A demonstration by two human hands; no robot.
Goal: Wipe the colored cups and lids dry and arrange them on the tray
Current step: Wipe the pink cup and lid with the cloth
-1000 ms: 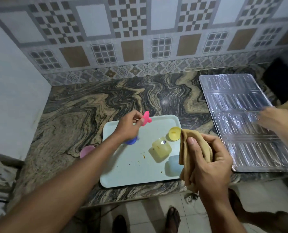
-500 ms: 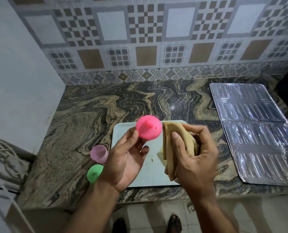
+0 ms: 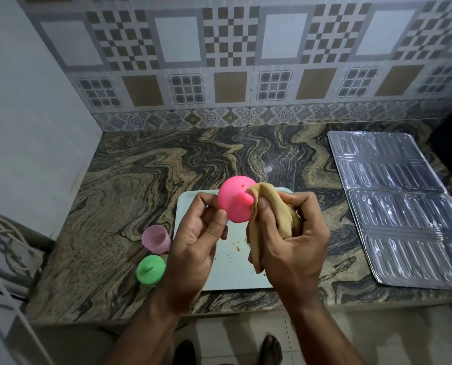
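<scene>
My left hand (image 3: 198, 238) pinches the pink lid (image 3: 235, 200) by its edge, fingers curled round the rim, holding it up at the centre of the frame with its little knob pointing toward me. My right hand (image 3: 293, 241) is closed round a bunched tan cloth (image 3: 269, 206), whose top fold presses against the right side of the lid beside the knob.

Below both hands lies the pale blue tray (image 3: 235, 270) on the marbled stone counter (image 3: 140, 180); a few brown crumbs dot its surface, and my hands hide most of what is on it. Just left of the tray, on the counter, a translucent pink cup (image 3: 156, 238) stands upright, and nearer me, toward the lower left, sits a green lid (image 3: 150, 268) with its knob up, on something I cannot make out.

At the right of the frame a clear moulded plastic sheet (image 3: 404, 206) with ribbed pockets lies flat on the counter. Patterned tiles (image 3: 230, 61) fill the upper frame. I can read no writing or labels on anything.
</scene>
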